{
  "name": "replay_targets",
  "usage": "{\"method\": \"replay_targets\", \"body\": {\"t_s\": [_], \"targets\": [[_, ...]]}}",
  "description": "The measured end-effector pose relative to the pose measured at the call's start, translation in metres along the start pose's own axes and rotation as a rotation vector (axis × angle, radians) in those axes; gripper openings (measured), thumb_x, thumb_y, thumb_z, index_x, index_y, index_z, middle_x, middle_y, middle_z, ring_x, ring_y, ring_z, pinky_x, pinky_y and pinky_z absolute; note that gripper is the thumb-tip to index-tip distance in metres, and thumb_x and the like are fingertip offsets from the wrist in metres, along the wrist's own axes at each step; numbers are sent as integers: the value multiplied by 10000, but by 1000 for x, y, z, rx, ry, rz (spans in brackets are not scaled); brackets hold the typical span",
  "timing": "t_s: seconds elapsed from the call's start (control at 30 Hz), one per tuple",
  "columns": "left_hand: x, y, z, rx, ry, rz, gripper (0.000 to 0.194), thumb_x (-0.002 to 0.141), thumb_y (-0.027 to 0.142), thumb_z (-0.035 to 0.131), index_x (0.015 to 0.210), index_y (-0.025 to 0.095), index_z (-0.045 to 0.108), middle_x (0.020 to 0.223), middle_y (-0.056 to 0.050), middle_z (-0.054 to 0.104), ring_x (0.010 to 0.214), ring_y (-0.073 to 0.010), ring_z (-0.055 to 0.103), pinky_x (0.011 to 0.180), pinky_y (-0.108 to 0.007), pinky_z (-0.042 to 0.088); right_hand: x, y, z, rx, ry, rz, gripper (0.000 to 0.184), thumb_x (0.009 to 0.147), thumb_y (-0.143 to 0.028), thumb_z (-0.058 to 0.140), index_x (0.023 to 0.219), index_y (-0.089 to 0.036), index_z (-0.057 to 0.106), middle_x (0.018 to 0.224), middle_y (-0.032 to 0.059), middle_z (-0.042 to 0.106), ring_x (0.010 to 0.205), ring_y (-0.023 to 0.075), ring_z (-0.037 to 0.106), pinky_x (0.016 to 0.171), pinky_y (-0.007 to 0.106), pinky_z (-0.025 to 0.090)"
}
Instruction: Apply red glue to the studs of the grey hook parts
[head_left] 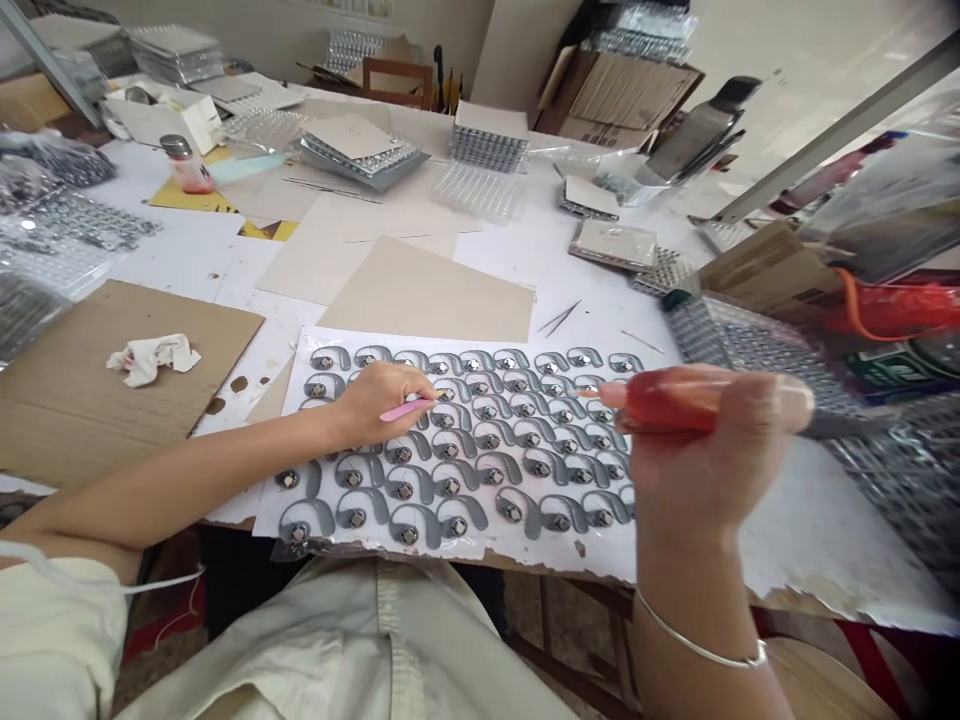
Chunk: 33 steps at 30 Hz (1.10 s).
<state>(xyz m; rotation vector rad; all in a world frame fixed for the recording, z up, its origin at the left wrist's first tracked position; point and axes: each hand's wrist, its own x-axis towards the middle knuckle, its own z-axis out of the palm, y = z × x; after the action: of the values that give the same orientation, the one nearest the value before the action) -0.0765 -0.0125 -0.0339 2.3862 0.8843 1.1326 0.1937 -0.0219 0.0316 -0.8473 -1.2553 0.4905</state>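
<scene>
Rows of grey ear-hook pieces (490, 467), each with a small round metallic part at one end, lie on a white sheet (480, 545). My left hand (386, 400) rests over the upper left rows, closed around pink tweezers (405, 408) whose tip points right among the pieces. Raised on the right, my right hand (697, 480) grips a squeeze bottle (675, 400) of red liquid. The bottle lies nearly level, its thin nozzle pointing left above the right-hand rows. Motion blurs this hand and the bottle; whether the nozzle touches a piece I cannot tell.
Brown cardboard (112, 370) with a crumpled tissue (154, 358) lies at left. Beyond the sheet are beige boards (435, 290) and loose tweezers (561, 318). A small jar (186, 165) stands at far left. Stacked trays (489, 137) sit behind; boxes (772, 260) crowd the right.
</scene>
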Motion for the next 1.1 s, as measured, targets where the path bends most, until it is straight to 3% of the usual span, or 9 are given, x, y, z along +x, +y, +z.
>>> {"method": "replay_targets", "body": {"t_s": [0.17, 0.37, 0.67, 1.1], "targets": [[-10, 17, -3, 96, 4, 150, 107, 805, 86, 553, 841, 126, 645, 806, -55, 734, 728, -143, 705, 593, -208, 569, -38, 16, 23, -160, 59, -136, 309, 827, -435, 639, 631, -195, 646, 578, 5, 574, 562, 169, 607, 497, 313, 494], [-29, 23, 5, 286, -23, 311, 131, 801, 56, 521, 889, 99, 609, 865, -69, 727, 652, -127, 681, 502, -204, 546, -59, 20, 37, -299, -164, -193, 159, 796, -342, 697, 792, -193, 642, 717, 22, 626, 605, 156, 579, 528, 314, 472], [-30, 22, 9, 450, -229, 292, 161, 864, 96, 454, 811, 119, 604, 795, -87, 678, 596, -122, 622, 510, -208, 523, -60, 25, 44, -405, -312, -165, 189, 826, -334, 673, 733, -178, 618, 713, 22, 635, 621, 144, 588, 569, 297, 486], [-33, 24, 13, 486, -234, 324, 99, 839, 120, 508, 777, 116, 585, 728, -67, 639, 496, -132, 557, 425, -250, 451, -61, 30, 47, -423, -372, -139, 164, 804, -324, 699, 741, -197, 617, 719, 13, 645, 634, 155, 604, 586, 306, 501]]}}
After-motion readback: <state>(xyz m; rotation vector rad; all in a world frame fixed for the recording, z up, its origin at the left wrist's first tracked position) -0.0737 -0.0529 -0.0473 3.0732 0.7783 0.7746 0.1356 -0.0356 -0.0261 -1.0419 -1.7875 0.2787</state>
